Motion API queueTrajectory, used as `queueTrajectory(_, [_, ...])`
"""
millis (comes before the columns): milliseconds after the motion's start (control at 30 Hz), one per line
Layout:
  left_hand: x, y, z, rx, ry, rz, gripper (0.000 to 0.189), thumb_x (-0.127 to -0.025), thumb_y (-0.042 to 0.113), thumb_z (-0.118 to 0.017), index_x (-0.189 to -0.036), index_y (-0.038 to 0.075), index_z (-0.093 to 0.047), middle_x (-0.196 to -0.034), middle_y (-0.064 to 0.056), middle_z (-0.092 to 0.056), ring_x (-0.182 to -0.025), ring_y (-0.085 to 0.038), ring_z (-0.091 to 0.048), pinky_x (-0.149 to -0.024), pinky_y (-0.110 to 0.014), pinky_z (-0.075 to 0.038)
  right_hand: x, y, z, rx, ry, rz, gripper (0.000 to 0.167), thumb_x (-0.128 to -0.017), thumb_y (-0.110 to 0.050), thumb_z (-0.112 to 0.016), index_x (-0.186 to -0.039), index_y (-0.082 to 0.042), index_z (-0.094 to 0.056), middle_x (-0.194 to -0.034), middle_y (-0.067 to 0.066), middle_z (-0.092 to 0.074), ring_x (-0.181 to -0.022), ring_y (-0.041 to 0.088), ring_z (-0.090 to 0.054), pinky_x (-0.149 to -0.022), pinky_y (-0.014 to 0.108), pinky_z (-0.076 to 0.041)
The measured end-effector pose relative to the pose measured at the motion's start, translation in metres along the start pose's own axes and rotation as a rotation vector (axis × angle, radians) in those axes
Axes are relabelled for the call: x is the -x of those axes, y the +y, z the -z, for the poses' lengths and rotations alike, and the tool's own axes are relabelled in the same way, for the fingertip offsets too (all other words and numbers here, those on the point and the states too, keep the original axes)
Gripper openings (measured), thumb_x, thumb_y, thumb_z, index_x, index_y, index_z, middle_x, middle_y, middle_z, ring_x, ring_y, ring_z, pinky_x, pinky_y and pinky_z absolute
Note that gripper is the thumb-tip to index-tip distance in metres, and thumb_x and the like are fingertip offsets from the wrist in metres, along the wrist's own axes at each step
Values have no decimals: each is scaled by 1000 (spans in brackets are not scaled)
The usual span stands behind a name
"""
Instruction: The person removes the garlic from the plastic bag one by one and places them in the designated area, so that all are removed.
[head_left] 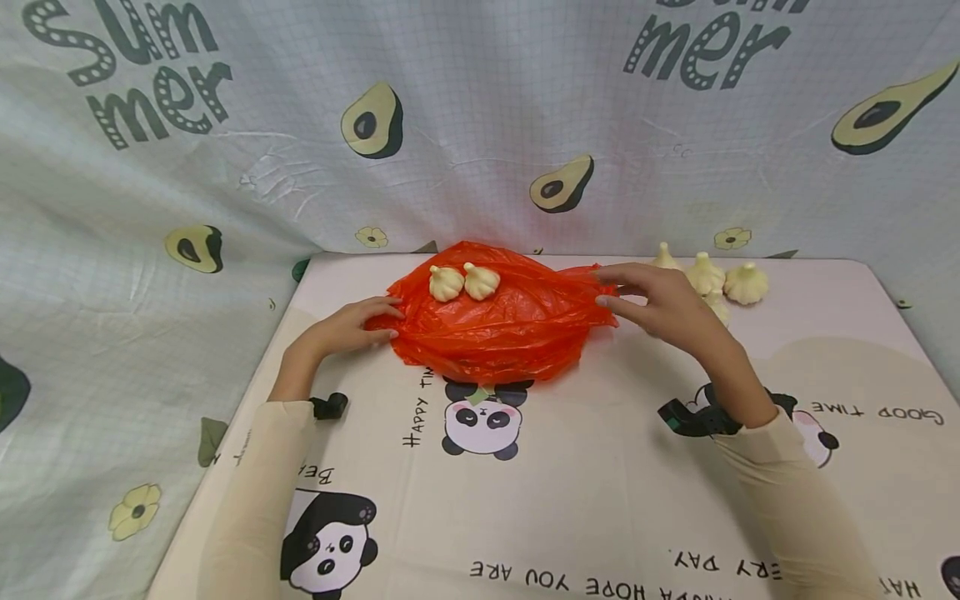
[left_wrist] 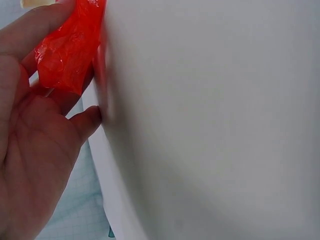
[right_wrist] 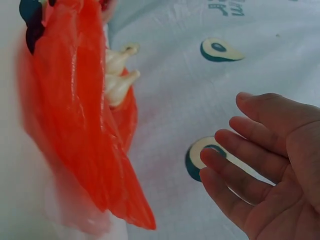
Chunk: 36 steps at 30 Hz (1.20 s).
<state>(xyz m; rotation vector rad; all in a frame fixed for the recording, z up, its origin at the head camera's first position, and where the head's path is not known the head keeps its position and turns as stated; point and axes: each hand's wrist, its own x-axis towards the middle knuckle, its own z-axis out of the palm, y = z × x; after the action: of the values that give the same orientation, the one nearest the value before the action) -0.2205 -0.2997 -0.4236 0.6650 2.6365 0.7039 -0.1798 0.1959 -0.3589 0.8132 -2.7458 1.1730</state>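
A crumpled red plastic bag (head_left: 502, 333) lies spread on the table, with its mouth facing up. Two garlic bulbs, one on the left (head_left: 446, 284) and one on the right (head_left: 481, 282), sit together on its far part. My left hand (head_left: 348, 325) holds the bag's left edge; the left wrist view shows red film (left_wrist: 70, 55) between the thumb and fingers. At the bag's right end is my right hand (head_left: 660, 304), its fingers apart. In the right wrist view that hand (right_wrist: 270, 160) holds nothing and stands clear of the film.
Several more garlic bulbs (head_left: 746, 284) are grouped at the table's back right, partly behind my right hand. A pale cloth with panda prints (head_left: 482, 425) covers the table (head_left: 562, 500). Behind it hangs a curtain (head_left: 465, 125) with avocado prints.
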Motion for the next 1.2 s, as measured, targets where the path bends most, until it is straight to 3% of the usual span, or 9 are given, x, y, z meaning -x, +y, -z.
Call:
queueTrajectory(167, [1, 1, 0, 12, -4, 18, 37, -100, 21, -65, -134, 5, -64, -157, -16, -42, -148, -40, -31, -121, -59, -25, -17, 4, -15, -22, -73, 3, 36, -97, -22, -72, -132, -17, -69, -125, 5, -71, -105, 22, -70, -89, 45, -58])
queueTrajectory(467, [-1, -1, -2, 9, -8, 16, 37, -100, 21, -65, -134, 6, -64, -158, -16, -41, -149, -41, -30, -121, -60, -24, -55, 8, -38, 11, -245, 24, 37, -97, -24, -71, -130, -8, -68, -124, 15, -71, -115, 29, -66, -98, 48, -54])
queueTrajectory(733, [-1, -1, 0, -1, -8, 16, 38, -100, 22, -65, -134, 5, -63, -158, -17, -41, -149, -41, -29, -122, -59, -22, -94, 2, -54, 66, -384, 43, 40, -98, -21, -68, -135, -6, -65, -131, 13, -67, -118, 29, -62, -103, 48, -51])
queueTrajectory(933, [-1, -1, 0, 7, -6, 21, 39, -100, 23, -65, -134, 6, -63, -158, -16, -41, -149, -41, -29, -121, -59, -23, -112, -4, -72, 77, -520, 21, 41, -99, -22, -67, -137, -7, -64, -129, 10, -68, -114, 28, -63, -102, 44, -53])
queueTrajectory(1200, [0, -2, -2, 1, -7, 31, 39, -99, 21, -66, -135, 6, -62, -159, -16, -40, -149, -41, -29, -121, -60, -24, -132, -10, -89, 97, -558, 16, 39, -100, -21, -67, -136, -8, -64, -132, 10, -66, -117, 27, -61, -106, 43, -50])
